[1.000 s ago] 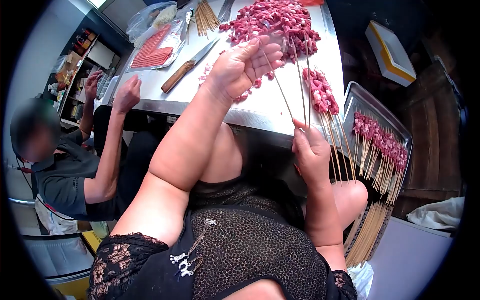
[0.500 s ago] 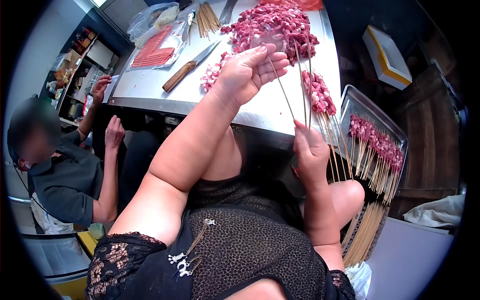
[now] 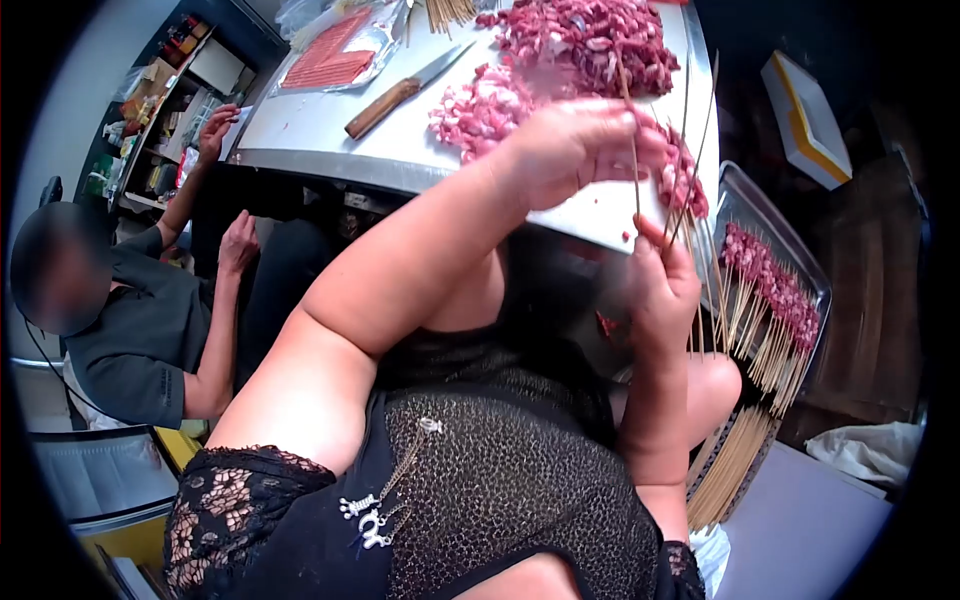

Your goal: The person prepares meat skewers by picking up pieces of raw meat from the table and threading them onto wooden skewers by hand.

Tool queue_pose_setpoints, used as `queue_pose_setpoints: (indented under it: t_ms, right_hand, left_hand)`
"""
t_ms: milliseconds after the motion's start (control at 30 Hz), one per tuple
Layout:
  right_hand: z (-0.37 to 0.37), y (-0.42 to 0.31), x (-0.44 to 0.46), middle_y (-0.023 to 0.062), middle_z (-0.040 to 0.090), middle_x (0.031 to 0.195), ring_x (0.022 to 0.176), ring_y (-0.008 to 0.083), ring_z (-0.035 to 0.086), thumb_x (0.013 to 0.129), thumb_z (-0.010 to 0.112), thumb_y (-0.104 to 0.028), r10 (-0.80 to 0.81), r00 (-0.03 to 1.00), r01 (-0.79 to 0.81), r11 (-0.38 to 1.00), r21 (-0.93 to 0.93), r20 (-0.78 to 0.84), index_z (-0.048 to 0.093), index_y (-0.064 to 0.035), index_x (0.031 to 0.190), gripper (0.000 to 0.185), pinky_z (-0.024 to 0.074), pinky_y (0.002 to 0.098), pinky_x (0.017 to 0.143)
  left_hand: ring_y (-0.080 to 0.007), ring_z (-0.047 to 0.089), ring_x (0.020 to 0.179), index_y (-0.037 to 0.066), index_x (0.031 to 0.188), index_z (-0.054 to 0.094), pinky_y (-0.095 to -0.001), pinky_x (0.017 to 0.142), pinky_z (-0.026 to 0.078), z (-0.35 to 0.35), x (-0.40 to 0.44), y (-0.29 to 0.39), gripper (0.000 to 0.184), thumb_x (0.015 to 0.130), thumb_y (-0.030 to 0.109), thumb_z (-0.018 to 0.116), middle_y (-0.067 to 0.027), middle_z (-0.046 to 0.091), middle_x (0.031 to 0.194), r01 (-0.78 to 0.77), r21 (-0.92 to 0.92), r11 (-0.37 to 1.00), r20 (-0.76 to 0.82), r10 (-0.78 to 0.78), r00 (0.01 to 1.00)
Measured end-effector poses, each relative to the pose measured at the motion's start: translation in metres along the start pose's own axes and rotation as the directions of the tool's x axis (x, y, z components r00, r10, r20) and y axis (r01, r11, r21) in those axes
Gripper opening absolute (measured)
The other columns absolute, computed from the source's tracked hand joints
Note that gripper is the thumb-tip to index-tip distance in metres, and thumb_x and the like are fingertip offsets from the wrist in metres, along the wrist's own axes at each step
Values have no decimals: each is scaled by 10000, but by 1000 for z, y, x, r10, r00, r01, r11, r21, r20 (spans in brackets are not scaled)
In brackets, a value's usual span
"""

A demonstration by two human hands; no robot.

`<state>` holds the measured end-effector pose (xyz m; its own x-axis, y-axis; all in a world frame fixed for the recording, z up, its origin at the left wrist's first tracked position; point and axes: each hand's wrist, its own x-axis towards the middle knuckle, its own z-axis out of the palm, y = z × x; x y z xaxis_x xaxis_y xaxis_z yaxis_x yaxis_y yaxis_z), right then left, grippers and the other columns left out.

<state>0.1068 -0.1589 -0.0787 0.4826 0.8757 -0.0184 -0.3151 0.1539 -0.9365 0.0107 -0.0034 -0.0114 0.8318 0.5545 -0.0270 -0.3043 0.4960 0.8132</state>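
Observation:
Several thin skewers [image 3: 684, 150] fan upward from my right hand [image 3: 665, 285], whose thumb and fingers pinch their lower ends near the table edge. My left hand [image 3: 585, 150] is palm up above the table's front edge, its slightly blurred fingers apart beside the leftmost skewer. That skewer crosses in front of the fingertips; whether they press on it is hard to see. Behind the hands lies a large heap of cut red meat [image 3: 590, 45], with a paler pile [image 3: 483, 108] to its left. Loaded meat skewers [image 3: 680, 180] rest at the table's right edge, partly behind the held ones.
A wooden-handled knife [image 3: 385, 106] and a tray of pink meat strips [image 3: 335, 52] lie on the metal table [image 3: 400, 155]. Right of it are a tray of meat skewers [image 3: 770, 285], bare sticks [image 3: 735, 465] and a white-yellow box [image 3: 808, 120]. Another person [image 3: 140, 320] sits at left.
My left hand has moved right and down in view, closer to my right hand. My right hand has shifted right, and its skewers now lean more to the right. The view has shifted somewhat.

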Motion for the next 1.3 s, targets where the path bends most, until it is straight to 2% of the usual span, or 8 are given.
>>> queue_pose_setpoints:
  t_ms: [233,333,400,533,733,867,933,1300]
  right_hand:
    - [-2,2,-1,35,607,871,536,13,424,918,533,-68,-23,1000,24,993,119,-11,554,16,1150,248,326,141,445]
    - [-3,5,-1,18,589,837,539,16,421,922,525,-65,-83,997,82,992,95,2,548,18,1156,249,323,144,445]
    - [-4,6,-3,4,565,809,535,18,417,925,521,-61,-96,995,94,991,90,12,554,20,1148,240,318,146,445]
    - [-4,5,-3,-12,542,762,530,19,414,926,521,-64,-87,996,85,994,70,15,560,22,1140,234,317,146,445]
    - [-1,7,-5,-41,486,667,525,22,407,925,521,-66,-94,992,92,995,26,83,573,3,1146,237,317,149,463]
    - [0,9,-7,-44,484,668,538,22,410,922,522,-65,-40,997,39,999,20,68,581,7,1138,235,319,154,474]
    - [-2,12,-6,-47,482,668,543,19,408,920,525,-66,-48,996,46,999,25,71,581,7,1138,236,320,154,481]
    - [-1,15,-7,-59,479,657,543,12,406,914,533,-59,-34,996,40,997,-72,82,603,3,1120,226,334,156,492]
  left_hand:
    - [-159,630,915,9,1083,606,-314,817,512,-3,5,11,260,879,171,595,-94,647,1032,121,433,893,-2,-133,991]
    - [-120,643,818,30,1034,652,-252,687,509,-44,22,46,260,844,207,646,-62,679,871,-55,787,615,-158,288,945]
    - [-112,644,760,68,1008,674,-231,653,488,-73,26,73,213,839,195,643,-63,685,809,166,963,215,-263,591,763]
    - [-170,637,667,72,887,703,-294,646,490,-123,32,62,191,794,237,674,-114,679,787,467,865,-184,-364,410,836]
    - [-147,607,621,18,856,689,-284,608,480,-96,9,66,206,787,212,695,-93,663,721,429,903,-18,-392,373,841]
    - [-93,612,708,18,1076,603,-214,620,487,-66,1,54,230,879,137,605,-53,661,869,-24,654,756,-398,371,839]
    - [-133,642,768,-11,1147,541,-241,689,536,-54,2,51,268,904,102,546,-103,655,919,-83,485,871,-375,293,880]
    - [-221,654,877,-55,1137,520,-293,763,571,-34,6,43,271,875,6,551,-173,629,992,-187,306,933,-274,275,921]
